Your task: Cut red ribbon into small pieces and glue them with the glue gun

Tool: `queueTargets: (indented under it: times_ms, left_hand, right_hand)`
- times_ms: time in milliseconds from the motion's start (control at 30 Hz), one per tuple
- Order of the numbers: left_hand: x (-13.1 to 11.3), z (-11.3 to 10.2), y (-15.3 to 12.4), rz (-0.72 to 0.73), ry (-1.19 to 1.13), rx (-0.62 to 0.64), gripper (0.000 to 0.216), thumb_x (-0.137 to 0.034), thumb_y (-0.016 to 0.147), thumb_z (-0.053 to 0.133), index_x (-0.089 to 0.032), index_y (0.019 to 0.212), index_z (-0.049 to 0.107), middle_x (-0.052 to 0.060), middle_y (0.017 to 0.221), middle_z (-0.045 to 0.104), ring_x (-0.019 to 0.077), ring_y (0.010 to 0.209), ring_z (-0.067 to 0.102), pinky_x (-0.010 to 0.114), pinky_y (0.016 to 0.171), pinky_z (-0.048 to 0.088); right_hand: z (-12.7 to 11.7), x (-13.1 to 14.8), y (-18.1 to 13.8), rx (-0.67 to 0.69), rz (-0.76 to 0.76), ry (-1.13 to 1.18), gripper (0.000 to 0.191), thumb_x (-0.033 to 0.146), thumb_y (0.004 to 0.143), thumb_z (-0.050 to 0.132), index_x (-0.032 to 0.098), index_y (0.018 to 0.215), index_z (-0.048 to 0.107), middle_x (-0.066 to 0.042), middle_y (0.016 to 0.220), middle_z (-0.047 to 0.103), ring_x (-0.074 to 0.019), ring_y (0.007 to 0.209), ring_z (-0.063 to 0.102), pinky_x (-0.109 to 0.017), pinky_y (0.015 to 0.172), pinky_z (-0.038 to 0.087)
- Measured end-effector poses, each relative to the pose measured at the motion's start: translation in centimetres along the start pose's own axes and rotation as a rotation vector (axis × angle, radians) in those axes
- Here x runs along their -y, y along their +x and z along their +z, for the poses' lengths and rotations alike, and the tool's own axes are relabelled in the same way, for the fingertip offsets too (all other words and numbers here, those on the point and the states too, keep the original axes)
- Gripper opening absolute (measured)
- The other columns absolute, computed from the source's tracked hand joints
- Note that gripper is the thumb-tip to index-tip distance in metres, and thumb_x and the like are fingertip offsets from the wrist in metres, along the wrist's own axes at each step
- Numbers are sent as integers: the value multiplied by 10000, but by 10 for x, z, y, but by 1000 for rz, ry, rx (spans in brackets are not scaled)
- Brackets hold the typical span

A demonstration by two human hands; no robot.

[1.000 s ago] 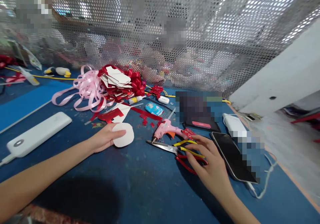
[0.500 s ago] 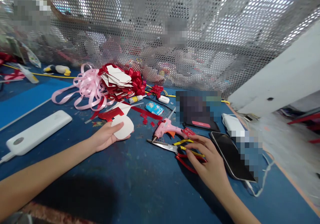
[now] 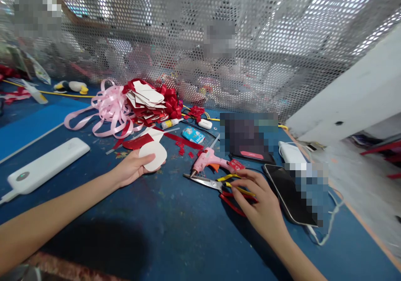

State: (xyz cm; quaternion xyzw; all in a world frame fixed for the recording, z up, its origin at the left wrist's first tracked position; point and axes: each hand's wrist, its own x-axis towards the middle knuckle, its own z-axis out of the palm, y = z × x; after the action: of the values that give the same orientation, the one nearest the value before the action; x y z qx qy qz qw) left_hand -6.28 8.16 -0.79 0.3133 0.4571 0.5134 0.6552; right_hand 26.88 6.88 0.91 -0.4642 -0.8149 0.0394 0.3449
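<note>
White card [image 3: 156, 152], with rounded edges, lies in the left hand [image 3: 133, 170], above the blue table [image 3: 175, 231] and left of its middle. The thumb presses on its upper face while the fingers support it from below, so that grip is closed on the card. The right hand [image 3: 261, 201] is bent over the yellow handles [image 3: 232, 177] beside the red-handled scissors [image 3: 209, 183], thumb and fingers only a little apart; the fingertips seem to meet a yellow handle, but whether they grip it firmly one cannot tell.

Just beyond the scissors lies a pink glue gun [image 3: 206, 160], its nozzle near the blades. Behind the card are a red piece of card [image 3: 139, 141], a small glue bottle [image 3: 169, 124] and a blue packet [image 3: 193, 134]. Farther back, loops of pink ribbon [image 3: 112, 109] sit beside a heap of white and red cut pieces [image 3: 147, 95]. A white power bank [image 3: 50, 162] rests at the left, and a dark-screened phone [image 3: 286, 191] near the right hand.

Perforated metal mesh [image 3: 178, 26] rises behind the table; a pale wall [image 3: 354, 80] and grey floor [image 3: 363, 180] show at the right.
</note>
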Motion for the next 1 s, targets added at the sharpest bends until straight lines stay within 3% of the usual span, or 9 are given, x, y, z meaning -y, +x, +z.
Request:
queueTargets:
  times_ms: [167,267,400,467,533,667,833,1000]
  left_hand:
    - [-4,-2,1,2,120,2,297,-293,817,598,-143,1072,569,101,907,719,193,824,688,298,754,573]
    - [-6,-3,0,-27,296,38,355,-376,747,662,-118,983,599,121,809,718,208,699,693,263,574,567]
    - [-16,-6,-3,-26,657,66,354,-412,637,730,-117,821,659,53,519,648,165,376,575,206,321,344]
    - [-27,-10,-4,54,849,-11,345,-433,641,719,-156,843,673,-10,426,579,141,340,509,208,355,299]
    - [-40,-17,-3,161,1018,-143,328,-472,679,674,-197,857,677,-13,452,573,172,461,553,219,444,319]
    - [-61,-39,4,274,1240,-336,345,-525,735,581,-203,816,676,72,768,668,264,772,595,260,588,343]
    - [-60,-57,16,275,1334,-328,432,-522,559,727,-183,817,656,106,891,661,289,816,589,287,654,383]
    - [-56,-59,18,317,1270,-299,350,-415,553,747,-193,794,624,70,841,655,263,797,593,284,647,396]
  right_hand:
    - [-1,1,1,14,23,6,89,259,810,538,230,813,622,-71,1056,564,-210,965,584,-357,839,485]
    - [-2,2,2,22,43,14,97,270,806,536,233,805,626,-75,1058,566,-218,966,586,-373,847,483]
    - [-4,3,4,16,58,25,105,284,803,533,234,791,625,-74,1040,572,-223,956,588,-384,846,482]
    - [-4,4,5,13,54,28,103,283,806,533,234,795,623,-73,1039,569,-220,956,587,-381,847,480]
    - [-4,3,5,18,53,28,101,283,809,533,233,797,620,-73,1044,566,-218,965,583,-379,854,476]
    - [-2,-5,4,9,48,10,101,287,811,533,228,796,613,-72,1031,565,-212,957,581,-376,845,477]
    - [-3,-17,12,-9,32,-68,125,289,821,501,222,837,606,-79,1014,568,-209,939,579,-390,848,474]
    - [5,-12,40,168,-11,-203,189,263,832,447,188,956,569,-106,1026,583,-221,987,561,-387,864,458]
